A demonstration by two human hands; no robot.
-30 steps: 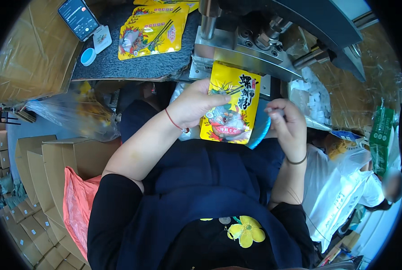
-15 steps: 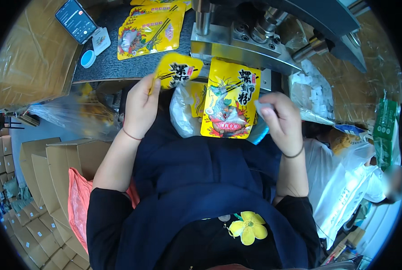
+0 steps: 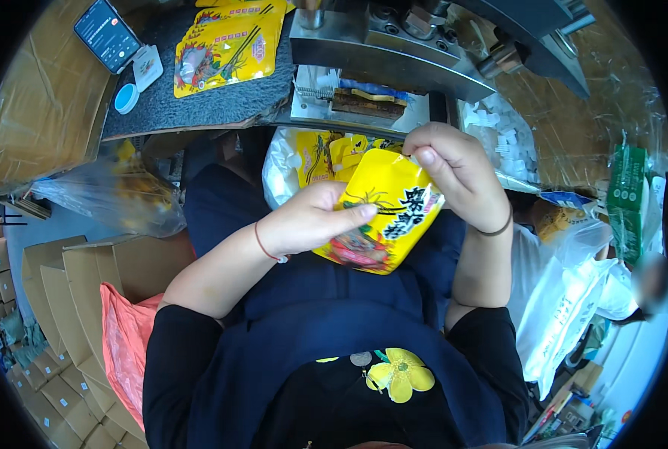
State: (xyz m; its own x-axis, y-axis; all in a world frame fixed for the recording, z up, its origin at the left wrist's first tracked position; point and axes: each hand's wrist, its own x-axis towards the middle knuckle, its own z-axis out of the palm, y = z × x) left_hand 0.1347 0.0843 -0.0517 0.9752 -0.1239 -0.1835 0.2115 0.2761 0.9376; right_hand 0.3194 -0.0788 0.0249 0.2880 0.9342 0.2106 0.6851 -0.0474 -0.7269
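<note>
Holding one yellow snack pouch between them over the lap, both hands now work together — the left hand has come back from its reach toward the sealing machine and clamps the pouch's left edge. The right hand pinches its top corner, fingers closed on it. The smaller packet seen half a second ago is gone — probably dropped into the clear bag of pouches behind.

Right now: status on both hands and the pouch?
Left hand and right hand both gripping the yellow pouch, held over the lap. Clear bag of pouches just behind. Nothing between the hands and the sealing machine.
</note>
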